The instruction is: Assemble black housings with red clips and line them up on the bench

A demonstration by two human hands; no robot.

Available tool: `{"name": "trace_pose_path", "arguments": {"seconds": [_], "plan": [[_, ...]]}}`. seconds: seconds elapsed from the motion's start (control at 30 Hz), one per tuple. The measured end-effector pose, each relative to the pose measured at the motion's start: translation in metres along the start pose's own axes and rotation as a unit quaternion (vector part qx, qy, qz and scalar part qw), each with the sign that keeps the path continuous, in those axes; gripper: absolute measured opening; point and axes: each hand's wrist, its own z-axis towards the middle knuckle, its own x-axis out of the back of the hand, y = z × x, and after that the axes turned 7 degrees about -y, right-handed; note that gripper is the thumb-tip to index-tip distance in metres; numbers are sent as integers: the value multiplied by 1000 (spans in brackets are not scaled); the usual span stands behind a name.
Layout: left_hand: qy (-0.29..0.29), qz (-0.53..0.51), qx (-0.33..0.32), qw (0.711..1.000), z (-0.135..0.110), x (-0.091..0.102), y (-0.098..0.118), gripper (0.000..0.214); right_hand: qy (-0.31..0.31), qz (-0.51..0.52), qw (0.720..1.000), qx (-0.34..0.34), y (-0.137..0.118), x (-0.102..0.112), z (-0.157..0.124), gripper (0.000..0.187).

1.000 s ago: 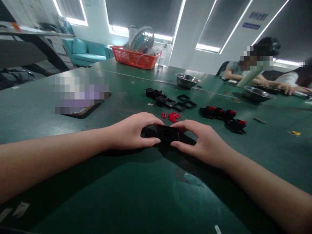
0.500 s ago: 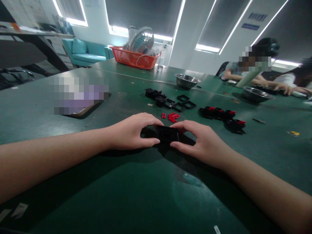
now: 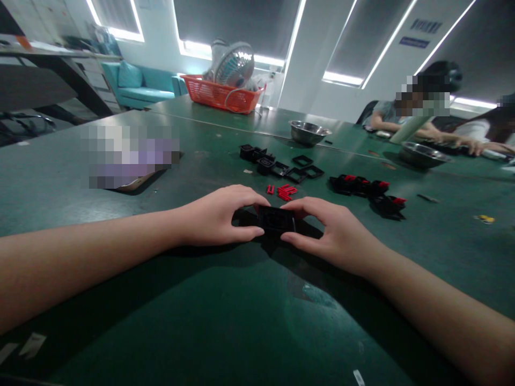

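Observation:
Between both hands, at the middle of the head view, is a small black rectangular plastic part [image 3: 277, 220]. My left hand [image 3: 219, 217] grips its left side, thumb at the near edge and fingers at the far edge. On the right side my right hand [image 3: 336, 230] holds it in the same kind of pinch. Just beyond lie several small red plastic clips [image 3: 286, 192]. Farther back are black square frames [image 3: 296, 175] and black block-shaped parts [image 3: 257, 155]. To the right sits a row of black parts with red pieces in them [image 3: 358, 186].
Two metal bowls [image 3: 308, 133] [image 3: 424, 155] stand on the green table [image 3: 225, 321]. A red basket [image 3: 225, 96] with a fan [image 3: 235, 64] is at the back. A blurred purple item [image 3: 132, 161] lies at left. Other people [image 3: 426, 118] sit at the far right.

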Motion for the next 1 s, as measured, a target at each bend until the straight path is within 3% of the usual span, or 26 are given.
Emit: {"name": "trace_pose_path", "arguments": {"seconds": [0.47, 0.67, 0.9, 1.0], "plan": [[-11, 8, 4, 1000, 0, 1, 2, 40, -4, 6, 1000, -8, -1, 1, 1, 34], [-9, 11, 12, 1000, 0, 0, 3, 49, -4, 4, 1000, -8, -1, 0, 2, 35], [-7, 14, 3, 1000, 3, 0, 2, 40, 9, 23, 1000, -11, 1, 0, 0, 49], [-7, 14, 2, 1000, 3, 0, 3, 40, 7, 22, 1000, -11, 0, 0, 1, 44]]}}
